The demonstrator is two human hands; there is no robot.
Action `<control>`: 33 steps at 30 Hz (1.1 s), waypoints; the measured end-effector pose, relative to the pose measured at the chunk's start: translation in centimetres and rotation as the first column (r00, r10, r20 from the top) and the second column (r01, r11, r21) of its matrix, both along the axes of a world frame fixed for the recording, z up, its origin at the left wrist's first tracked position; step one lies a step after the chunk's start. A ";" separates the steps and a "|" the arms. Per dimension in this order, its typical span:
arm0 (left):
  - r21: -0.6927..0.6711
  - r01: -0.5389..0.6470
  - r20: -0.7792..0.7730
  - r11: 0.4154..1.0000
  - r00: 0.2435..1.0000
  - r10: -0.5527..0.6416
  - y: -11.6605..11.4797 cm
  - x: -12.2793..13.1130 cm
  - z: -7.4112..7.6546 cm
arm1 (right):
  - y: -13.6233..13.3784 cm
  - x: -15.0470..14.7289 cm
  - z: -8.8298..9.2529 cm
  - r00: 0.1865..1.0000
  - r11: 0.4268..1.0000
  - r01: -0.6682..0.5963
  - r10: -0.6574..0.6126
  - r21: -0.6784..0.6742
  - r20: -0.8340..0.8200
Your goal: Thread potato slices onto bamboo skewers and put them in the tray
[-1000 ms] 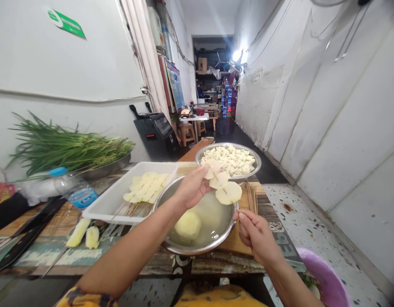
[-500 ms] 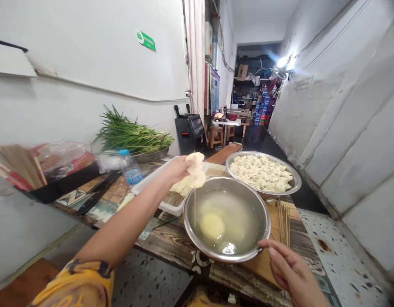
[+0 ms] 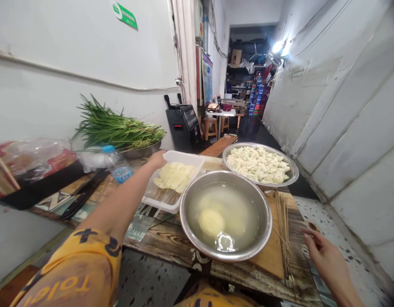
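Observation:
My left hand [image 3: 157, 160] is at the back left edge of a white plastic tray [image 3: 158, 204], its fingers mostly hidden behind the rim. Skewered pale slices [image 3: 176, 175] lie inside that tray. A metal bowl [image 3: 227, 257] of cloudy water stands in the middle, with a peeled yellow potato [image 3: 211, 222] in it. To the right of the bowl, thin wooden skewers [image 3: 284, 234] lie on a wooden board [image 3: 269, 256]. My right hand [image 3: 323, 251] hovers beyond the skewers, near the table's right edge, fingers curled loosely and apart with nothing seen in them.
Behind the bowl stands a wide basin [image 3: 294, 172] of white cauliflower pieces. On the left are a water bottle [image 3: 118, 165], a black-handled knife [image 3: 80, 200], a black box [image 3: 39, 187] with packets and sticks, and green stalks [image 3: 116, 128] in a metal bowl.
My left hand has moved left to the tray and no longer holds the skewered slices. My right hand has left the bowl's rim and moved right. The view has shifted slightly.

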State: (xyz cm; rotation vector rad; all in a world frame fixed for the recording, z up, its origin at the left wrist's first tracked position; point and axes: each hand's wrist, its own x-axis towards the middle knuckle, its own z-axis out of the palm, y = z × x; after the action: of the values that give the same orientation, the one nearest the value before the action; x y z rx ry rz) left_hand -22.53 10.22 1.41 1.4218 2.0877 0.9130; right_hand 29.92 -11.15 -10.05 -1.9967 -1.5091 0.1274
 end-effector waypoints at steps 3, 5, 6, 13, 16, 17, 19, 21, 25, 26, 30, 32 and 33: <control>-0.007 0.034 -0.153 0.999 0.988 -0.035 -0.7 1.4 0.6 | 1.3 0.6 -0.2 0.974 0.990 0.018 0.015 -0.140 0.228; -0.083 0.154 -0.359 0.985 0.917 -0.174 -1.8 3.4 1.2 | 1.7 0.4 -0.1 0.967 0.978 0.031 0.023 -0.204 0.254; -0.117 0.264 -0.477 0.957 0.831 -0.287 -2.6 4.7 1.6 | 1.9 0.3 0.0 0.965 0.969 0.038 0.027 -0.242 0.261; -0.427 0.737 -0.449 0.524 0.330 -0.830 -11.2 14.6 3.6 | 3.6 -0.5 0.0 0.973 0.892 0.114 -0.012 -0.437 0.230; -0.560 0.745 -0.348 0.362 0.185 -0.919 -13.3 17.3 2.8 | 4.6 -1.4 0.1 0.983 0.871 0.100 -0.013 -0.481 0.181; -0.583 0.738 -0.334 0.339 0.162 -0.928 -13.5 17.8 2.4 | 5.0 -1.7 0.1 0.987 0.866 0.090 -0.011 -0.491 0.162; -0.625 0.728 -0.299 0.282 0.111 -0.948 -13.6 18.3 1.5 | 5.8 -2.1 0.1 0.993 0.858 0.069 -0.010 -0.509 0.118; -0.673 0.703 -0.277 0.231 0.050 -0.960 -13.6 18.4 0.7 | 6.4 -2.1 0.0 0.998 0.851 0.052 -0.021 -0.523 0.065; -0.703 0.669 -0.291 0.243 0.041 -0.956 -14.2 18.2 -0.2 | 6.6 -1.4 -0.4 0.995 0.843 0.015 -0.065 -0.537 -0.074; -0.689 0.678 -0.297 0.256 0.058 -0.953 -14.4 18.1 -0.4 | 6.4 -1.1 -0.5 0.991 0.846 0.006 -0.078 -0.534 -0.111; -0.610 0.742 -0.312 0.278 0.098 -0.945 -14.7 17.9 -0.6 | 5.8 -0.5 -1.3 0.962 0.871 -0.016 -0.120 -0.490 -0.246; -0.567 0.766 -0.318 0.304 0.137 -0.938 -14.1 17.9 -0.5 | 5.7 -0.3 -1.8 0.942 0.893 -0.017 -0.137 -0.450 -0.307; -0.543 0.777 -0.318 0.319 0.161 -0.934 -13.6 17.9 -0.5 | 5.8 -0.3 -2.1 0.931 0.905 -0.015 -0.143 -0.425 -0.336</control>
State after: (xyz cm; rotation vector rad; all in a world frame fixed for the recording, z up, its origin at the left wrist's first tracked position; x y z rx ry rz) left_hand -4.59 -3.36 0.88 2.5065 1.0874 -0.3808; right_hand 29.66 -5.39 -12.13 -2.1951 -1.2453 0.8129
